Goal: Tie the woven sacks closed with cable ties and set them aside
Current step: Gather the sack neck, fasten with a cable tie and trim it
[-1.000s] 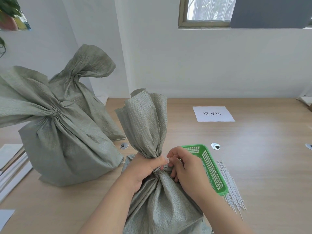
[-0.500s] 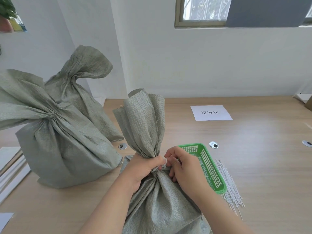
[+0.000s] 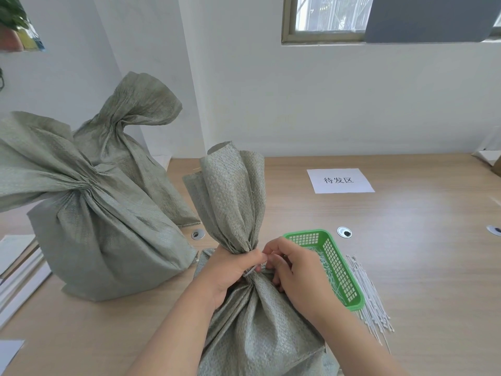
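A grey-green woven sack [image 3: 257, 327] stands in front of me, its gathered mouth [image 3: 233, 196] rising upright. My left hand [image 3: 230, 272] grips the bunched neck from the left. A white cable tie [image 3: 250, 271] loops round the neck just under that hand. My right hand [image 3: 295, 270] pinches the tie's end at the right side of the neck; the tie's head is hidden by my fingers. Two other woven sacks stand to the left with cinched necks, a near sack [image 3: 103, 234] and a far sack [image 3: 135, 137].
A green plastic basket [image 3: 341, 264] with cable ties stands just right of my hands. A pile of loose white cable ties [image 3: 371, 299] lies beside it. A white paper label [image 3: 340, 180] lies farther back on the wooden table [image 3: 420, 267]. Flat white boards [image 3: 19, 270] sit at the left edge.
Both hands stay at the sack's neck; the fingers of my right hand have shifted slightly on the tie, and the loop shows more plainly under my left hand.
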### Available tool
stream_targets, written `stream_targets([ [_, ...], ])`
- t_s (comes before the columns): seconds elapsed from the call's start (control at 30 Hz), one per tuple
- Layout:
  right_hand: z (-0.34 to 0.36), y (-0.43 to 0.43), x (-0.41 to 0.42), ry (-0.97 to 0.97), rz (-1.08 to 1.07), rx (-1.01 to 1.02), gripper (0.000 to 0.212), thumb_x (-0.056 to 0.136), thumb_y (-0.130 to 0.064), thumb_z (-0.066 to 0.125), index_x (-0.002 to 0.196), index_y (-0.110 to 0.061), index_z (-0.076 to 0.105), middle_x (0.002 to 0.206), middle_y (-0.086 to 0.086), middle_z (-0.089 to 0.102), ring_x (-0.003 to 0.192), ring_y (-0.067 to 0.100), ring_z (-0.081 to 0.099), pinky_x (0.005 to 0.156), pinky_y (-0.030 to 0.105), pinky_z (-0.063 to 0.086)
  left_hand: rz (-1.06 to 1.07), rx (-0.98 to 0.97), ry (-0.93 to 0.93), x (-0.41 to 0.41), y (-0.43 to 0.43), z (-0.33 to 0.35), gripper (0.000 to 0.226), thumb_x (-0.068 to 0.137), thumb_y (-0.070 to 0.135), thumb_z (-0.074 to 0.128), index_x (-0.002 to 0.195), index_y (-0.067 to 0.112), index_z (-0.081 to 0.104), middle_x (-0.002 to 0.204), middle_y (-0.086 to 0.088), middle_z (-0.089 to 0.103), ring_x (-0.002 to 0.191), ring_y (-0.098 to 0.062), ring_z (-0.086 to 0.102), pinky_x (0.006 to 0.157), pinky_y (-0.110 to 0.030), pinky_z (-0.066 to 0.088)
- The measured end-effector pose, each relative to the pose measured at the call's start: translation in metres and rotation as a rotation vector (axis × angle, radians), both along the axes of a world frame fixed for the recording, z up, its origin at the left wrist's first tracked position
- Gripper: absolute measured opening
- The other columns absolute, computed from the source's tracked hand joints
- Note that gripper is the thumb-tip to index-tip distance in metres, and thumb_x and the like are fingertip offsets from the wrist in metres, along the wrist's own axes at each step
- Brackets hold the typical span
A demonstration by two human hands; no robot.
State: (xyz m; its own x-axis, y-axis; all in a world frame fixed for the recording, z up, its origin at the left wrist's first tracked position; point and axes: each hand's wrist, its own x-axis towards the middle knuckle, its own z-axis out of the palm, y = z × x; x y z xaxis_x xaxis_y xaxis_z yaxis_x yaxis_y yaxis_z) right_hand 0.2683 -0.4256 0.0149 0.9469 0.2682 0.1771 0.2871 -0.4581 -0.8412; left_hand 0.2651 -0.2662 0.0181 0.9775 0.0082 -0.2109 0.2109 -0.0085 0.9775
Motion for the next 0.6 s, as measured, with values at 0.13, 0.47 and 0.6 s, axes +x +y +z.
stream_targets([
  [0.13,0.003,-0.004,0.0,0.122,0.001,0.114,0.023,0.098,-0.003,0.052,0.093,-0.017,0.069,0.064,-0.002,0.068,0.047,0.006,0.057,0.049,0.024,0.051,-0.018,-0.028,-0.01,-0.002,0.001,-0.002,0.029,0.079,0.007,0.077,0.057,0.017,0.061,0.064,-0.005,0.06,0.065,-0.015,0.06,0.059,-0.022,0.048],
  [0.47,0.01,-0.011,0.009,0.242,0.079,0.027,0.015,0.097,-0.015,0.057,0.084,-0.015,0.064,0.054,0.001,0.064,0.042,0.009,0.054,0.05,0.024,0.047,-0.051,-0.042,-0.005,-0.005,0.002,0.001,0.013,0.068,0.019,0.08,0.063,0.017,0.068,0.067,-0.002,0.064,0.07,-0.014,0.06,0.073,-0.03,0.047],
  [0.6,0.015,-0.012,0.012,0.205,0.119,-0.093,0.021,0.097,-0.014,0.056,0.077,-0.019,0.06,0.045,-0.017,0.055,0.042,0.001,0.046,0.057,0.026,0.042,-0.026,-0.103,0.034,-0.005,0.004,0.001,0.014,0.073,0.01,0.085,0.078,0.012,0.072,0.077,-0.003,0.069,0.076,-0.013,0.065,0.068,-0.023,0.05],
])
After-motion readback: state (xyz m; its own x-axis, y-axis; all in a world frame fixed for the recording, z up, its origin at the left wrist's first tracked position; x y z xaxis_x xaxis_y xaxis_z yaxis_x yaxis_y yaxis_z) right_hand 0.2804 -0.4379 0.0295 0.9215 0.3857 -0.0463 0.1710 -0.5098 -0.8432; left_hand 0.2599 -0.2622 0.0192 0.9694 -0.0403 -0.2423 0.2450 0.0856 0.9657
